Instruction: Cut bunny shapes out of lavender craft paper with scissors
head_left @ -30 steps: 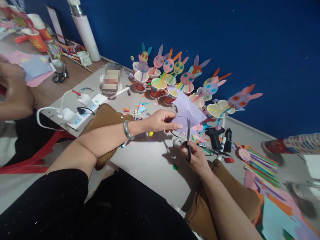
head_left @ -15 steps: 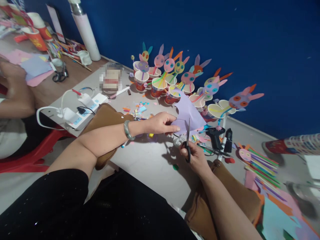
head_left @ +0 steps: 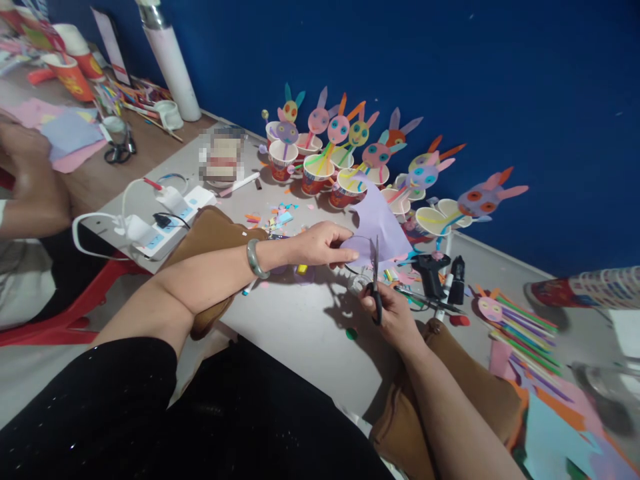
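Between the thumb and fingers of my left hand (head_left: pixel 327 245) is a sheet of purple paper (head_left: pixel 383 223), with a curved line or cut edge near my thumb. My right hand (head_left: pixel 393 313) grips black-handled scissors (head_left: pixel 377 283), their blades pointing up against the paper. Behind the paper stand several paper cups (head_left: pixel 319 175) with rabbit-eared paper faces (head_left: pixel 339 130) on coloured sticks. A black glue gun (head_left: pixel 431 275) lies just right of the scissors.
Paper scraps (head_left: pixel 280 217) litter the table. A power strip (head_left: pixel 175 223) lies left, near a white bottle (head_left: pixel 173 63). Coloured sticks (head_left: pixel 530 340), paper sheets (head_left: pixel 555 433) and stacked cups (head_left: pixel 590 290) are at right. Brown cushions (head_left: pixel 465 380) lie under my arms. Another person's arm (head_left: pixel 33 173) is far left.
The purple paper has shifted and turned very slightly at the scissors. Both hands keep their holds and almost the same places.
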Demonstrator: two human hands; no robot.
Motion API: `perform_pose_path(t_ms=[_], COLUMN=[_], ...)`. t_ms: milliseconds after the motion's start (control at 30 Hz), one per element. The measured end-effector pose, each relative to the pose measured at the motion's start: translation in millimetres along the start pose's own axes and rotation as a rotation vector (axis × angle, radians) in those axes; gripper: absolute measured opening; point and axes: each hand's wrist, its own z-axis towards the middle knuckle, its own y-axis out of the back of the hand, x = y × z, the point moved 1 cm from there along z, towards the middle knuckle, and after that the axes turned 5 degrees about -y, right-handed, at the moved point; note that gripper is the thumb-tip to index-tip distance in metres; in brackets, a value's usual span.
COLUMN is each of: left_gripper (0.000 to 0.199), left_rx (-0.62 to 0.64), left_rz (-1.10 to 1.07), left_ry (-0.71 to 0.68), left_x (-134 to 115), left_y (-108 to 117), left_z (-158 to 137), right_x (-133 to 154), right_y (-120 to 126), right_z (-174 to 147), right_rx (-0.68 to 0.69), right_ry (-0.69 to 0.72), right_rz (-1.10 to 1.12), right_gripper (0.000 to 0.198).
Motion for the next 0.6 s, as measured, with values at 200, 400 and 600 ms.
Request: perform_pose_path(t_ms=[200,400,600], left_gripper=[0.028,0.029,0.027], left_rx=[0.012,0.023,0.037], left_rz=[-0.075,-0.07,0.006], left_ry=[-0.02,-0.036,-0.018], left_x=[-3.2,-1.7,-6.4], left_y=[1.2,1.5,-0.6], left_z=[-0.1,-0.4,-0.7], right_x=[0.8,-2.3,-1.1], right_y=[0.3,0.7,0.4], right_z=[-0.6,-0.1,0.3], right_rx=[0.0,-0.001,0.011], right_ry=[-0.017,-0.01,-0.004], right_rz=[0.006,0.008,0.011], right_gripper=[0.05,0.05,0.049])
